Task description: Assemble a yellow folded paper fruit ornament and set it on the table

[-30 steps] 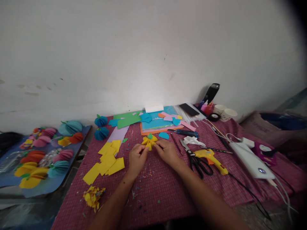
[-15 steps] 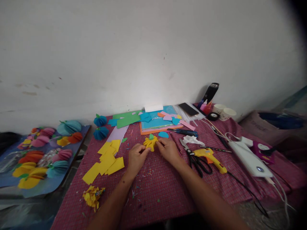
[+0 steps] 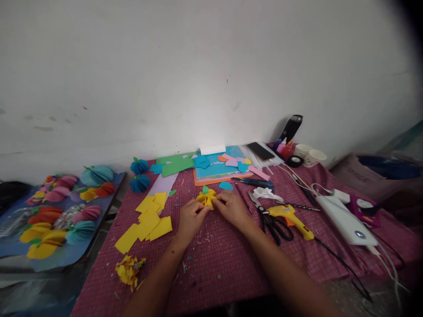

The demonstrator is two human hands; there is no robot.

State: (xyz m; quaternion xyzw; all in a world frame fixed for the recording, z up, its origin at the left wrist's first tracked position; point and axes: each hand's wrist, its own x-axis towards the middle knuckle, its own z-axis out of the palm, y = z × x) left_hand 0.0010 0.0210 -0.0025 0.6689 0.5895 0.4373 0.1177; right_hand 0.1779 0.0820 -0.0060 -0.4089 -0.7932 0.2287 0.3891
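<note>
A yellow paper pumpkin [image 3: 206, 199] with fanned folds and a green leaf [image 3: 205, 189] on top is held between both hands over the cloth-covered table [image 3: 228, 264]. My left hand [image 3: 192, 216] pinches its left lower side between thumb and fingers. On the other side, my right hand [image 3: 231, 208] grips its right edge with closed fingertips. The far ends of the fingers are partly hidden by the folds. To the left of my left hand lie several yellow paper pieces [image 3: 149, 225]. Two blue paper pumpkins [image 3: 139, 183] stand farther back on the left.
Scissors [image 3: 273, 224] and a yellow glue gun [image 3: 292, 216] lie right of my right hand. Colored paper sheets [image 3: 178, 166] and a phone [image 3: 260, 151] are at the back. A white power bank [image 3: 346, 222] with cables sits far right. More paper pumpkins [image 3: 46, 237] cover a blue board at left.
The yellow paper pumpkin has turned and its folds look more spread and rounded. Both hands still hold it in nearly the same spot; the view has shifted slightly.
</note>
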